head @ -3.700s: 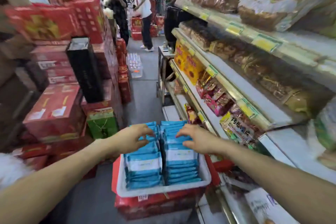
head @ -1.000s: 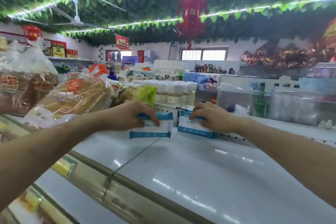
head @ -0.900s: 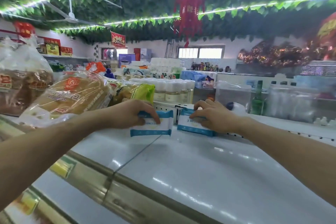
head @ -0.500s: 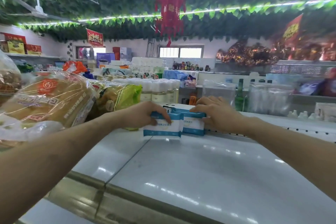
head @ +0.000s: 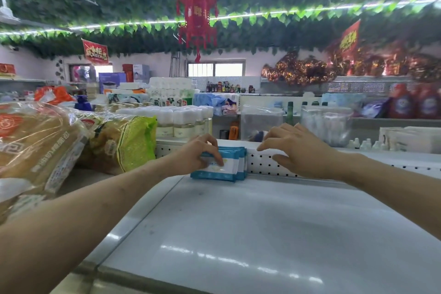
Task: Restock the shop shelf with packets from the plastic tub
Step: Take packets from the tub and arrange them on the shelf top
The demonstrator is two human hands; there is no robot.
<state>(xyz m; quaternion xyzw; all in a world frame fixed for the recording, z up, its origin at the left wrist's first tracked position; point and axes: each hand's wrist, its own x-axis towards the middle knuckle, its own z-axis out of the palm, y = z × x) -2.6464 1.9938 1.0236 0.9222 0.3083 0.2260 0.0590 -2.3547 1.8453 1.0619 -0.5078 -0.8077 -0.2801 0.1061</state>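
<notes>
You have the small stack of blue-and-white plastic packets (head: 225, 167) standing on edge at the back of the glossy white metal shelf (head: 262, 227), backed up to its perforated white rail (head: 267, 164); that likely keeps the fronts facing the aisle and stops them toppling. Your left hand (head: 199, 154) grips the stack from above, fingers curled over the front packet, forearm stretched low across the shelf. Your right hand (head: 301, 150) hovers palm-down just right of the stack, fingers spread and loose, holding nothing. The plastic tub is out of view
</notes>
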